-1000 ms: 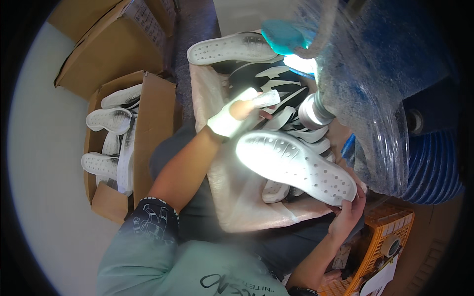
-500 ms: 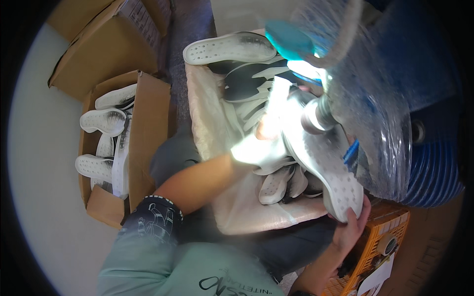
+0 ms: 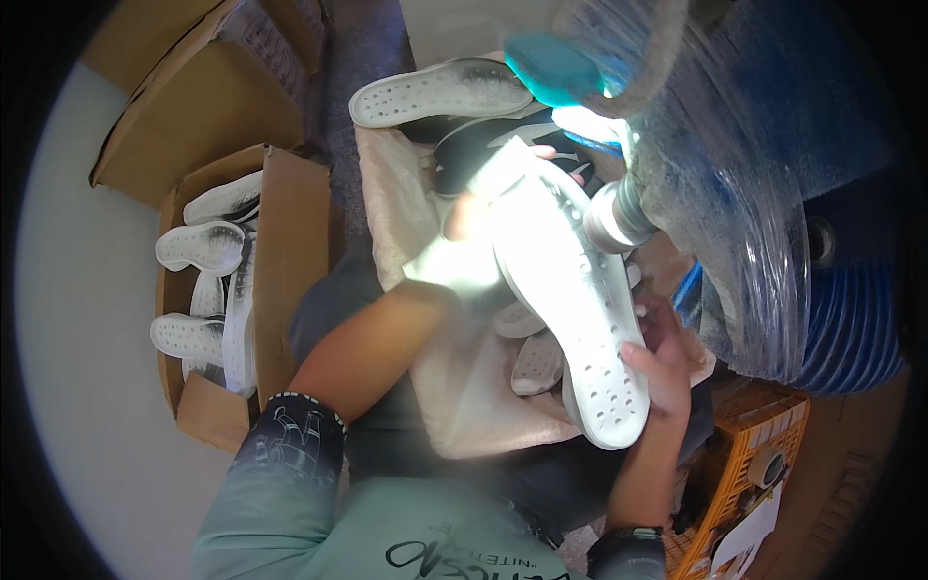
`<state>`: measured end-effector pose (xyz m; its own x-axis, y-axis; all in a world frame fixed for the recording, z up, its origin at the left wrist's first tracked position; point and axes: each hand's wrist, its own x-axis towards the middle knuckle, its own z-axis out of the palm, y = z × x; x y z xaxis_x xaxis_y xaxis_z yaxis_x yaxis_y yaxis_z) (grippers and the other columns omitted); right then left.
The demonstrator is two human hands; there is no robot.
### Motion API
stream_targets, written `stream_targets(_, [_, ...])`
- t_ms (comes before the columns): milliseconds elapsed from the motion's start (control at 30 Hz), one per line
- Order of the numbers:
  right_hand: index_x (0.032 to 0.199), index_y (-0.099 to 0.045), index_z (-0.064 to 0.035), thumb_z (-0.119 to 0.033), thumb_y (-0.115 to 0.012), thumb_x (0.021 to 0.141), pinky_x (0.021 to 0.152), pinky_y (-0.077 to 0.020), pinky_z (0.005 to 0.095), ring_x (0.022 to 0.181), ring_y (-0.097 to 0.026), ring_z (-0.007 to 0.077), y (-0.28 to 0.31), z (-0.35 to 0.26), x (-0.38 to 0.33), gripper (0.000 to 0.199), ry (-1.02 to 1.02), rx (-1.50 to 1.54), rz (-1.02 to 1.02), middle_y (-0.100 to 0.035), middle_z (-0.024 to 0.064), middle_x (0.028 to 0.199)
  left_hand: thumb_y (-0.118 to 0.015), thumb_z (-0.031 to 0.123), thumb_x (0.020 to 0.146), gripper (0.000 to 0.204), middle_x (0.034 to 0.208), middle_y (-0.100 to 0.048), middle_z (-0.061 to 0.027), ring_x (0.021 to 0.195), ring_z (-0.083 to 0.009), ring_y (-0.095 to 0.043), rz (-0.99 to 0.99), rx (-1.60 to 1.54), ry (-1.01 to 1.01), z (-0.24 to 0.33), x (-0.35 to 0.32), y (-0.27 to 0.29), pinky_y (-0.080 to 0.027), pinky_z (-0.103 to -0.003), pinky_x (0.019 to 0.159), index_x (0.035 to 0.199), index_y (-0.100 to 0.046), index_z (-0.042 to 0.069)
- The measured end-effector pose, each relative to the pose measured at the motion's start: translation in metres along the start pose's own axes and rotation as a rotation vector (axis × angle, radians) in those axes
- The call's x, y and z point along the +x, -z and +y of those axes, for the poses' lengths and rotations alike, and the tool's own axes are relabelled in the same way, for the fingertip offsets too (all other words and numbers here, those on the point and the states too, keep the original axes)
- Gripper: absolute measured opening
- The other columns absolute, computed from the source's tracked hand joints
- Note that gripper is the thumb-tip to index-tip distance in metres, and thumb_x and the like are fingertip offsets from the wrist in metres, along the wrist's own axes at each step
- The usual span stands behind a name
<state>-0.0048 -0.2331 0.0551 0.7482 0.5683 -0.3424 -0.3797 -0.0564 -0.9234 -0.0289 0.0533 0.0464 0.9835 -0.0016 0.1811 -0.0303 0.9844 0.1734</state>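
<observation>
Truly dazzling: a white shoe sole (image 3: 580,329) held up in the bright light (image 3: 588,126)

I can see the person in the green shirt (image 3: 377,522) gripping the sole at two places. The left hand (image 3: 469,227) grasps its far end; fingertips peek past the edge there, and something white covers part of the hand, though the glare is too strong for me to tell what. The right hand (image 3: 667,358) clasps the long edge nearer the other end, thumb laid over the top. The sole slants above a lined box (image 3: 464,396), its holed face turned up, its lower end over the near rim. Just beside its right edge is a metal tube (image 3: 617,217); whether the two touch, I can't tell from here.

Inside the lined box lie more soles (image 3: 474,155), black and white, and a pale sole (image 3: 430,97) rests across the far rim. Clear plastic sheeting (image 3: 744,261) hangs at the right, near a ribbed blue hose (image 3: 855,319). Lower down there's an orange crate (image 3: 725,474) with a roll of tape (image 3: 768,469) and a sheet of paper (image 3: 744,536) at its side. Over on the left, a cardboard box (image 3: 295,251) holds several white soles (image 3: 198,246) with dark patches, and a second carton (image 3: 184,116) stands just behind it.
</observation>
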Motion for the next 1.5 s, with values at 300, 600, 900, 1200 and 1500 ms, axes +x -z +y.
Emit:
stream_targets(300, [0.127, -0.049, 0.0022, -0.011, -0.072, 0.075, 0.092, -0.0471, 0.0309, 0.103, -0.060, 0.0201, 0.058, -0.068, 0.024, 0.059, 0.364, -0.347, 0.176, -0.061, 0.0147, 0.116, -0.039, 0.049, 0.104, 0.057, 0.133, -0.056, -0.0158, 0.122, -0.0299, -0.055, 0.044, -0.088, 0.148, -0.049, 0.008, -0.029, -0.042, -0.046, 0.106, 0.138, -0.044, 0.003])
stream_targets(600, [0.129, -0.049, 0.0040, -0.014, -0.074, 0.075, 0.093, -0.0461, 0.0311, 0.104, -0.059, 0.0208, 0.089, -0.078, 0.028, 0.062, 0.495, -0.426, 0.269, -0.061, 0.0148, 0.118, -0.036, 0.039, 0.106, 0.051, 0.135, -0.055, -0.0148, 0.123, -0.0273, -0.054, 0.089, 0.058, 0.071, -0.058, 0.005, -0.034, -0.042, -0.043, 0.107, 0.139, -0.045, 0.001])
stream_targets(900, [0.131, -0.048, 0.0058, -0.017, -0.075, 0.076, 0.094, -0.0452, 0.0313, 0.106, -0.059, 0.0214, 0.096, -0.060, 0.025, 0.065, 0.394, -0.463, 0.257, -0.060, 0.0150, 0.120, -0.033, 0.040, 0.107, 0.052, 0.141, -0.048, -0.0149, 0.128, -0.0273, -0.048, 0.030, 0.059, 0.109, -0.060, 0.006, -0.028, -0.038, -0.043, 0.110, 0.144, -0.040, 0.003])
stream_targets(1200, [0.134, -0.048, 0.0076, -0.019, -0.076, 0.077, 0.096, -0.0443, 0.0315, 0.108, -0.058, 0.0220, 0.089, -0.007, -0.006, 0.068, 0.118, -0.391, 0.185, -0.060, 0.0152, 0.123, -0.038, 0.037, 0.107, 0.048, 0.133, -0.058, -0.0097, 0.120, -0.0182, -0.055, 0.004, 0.169, -0.007, -0.064, 0.011, -0.001, -0.040, -0.033, 0.107, 0.137, -0.049, 0.002])
stream_targets(1500, [0.135, -0.046, 0.0116, -0.021, -0.071, 0.078, 0.097, -0.0440, 0.0325, 0.110, -0.059, 0.0223, 0.026, -0.017, -0.030, 0.070, 0.048, -0.161, 0.183, -0.059, 0.0164, 0.125, -0.044, 0.017, 0.104, 0.045, 0.145, -0.046, -0.0121, 0.128, -0.0211, -0.049, -0.021, 1.108, -0.479, -0.070, 0.010, 0.023, -0.035, -0.034, 0.112, 0.145, -0.038, -0.001])
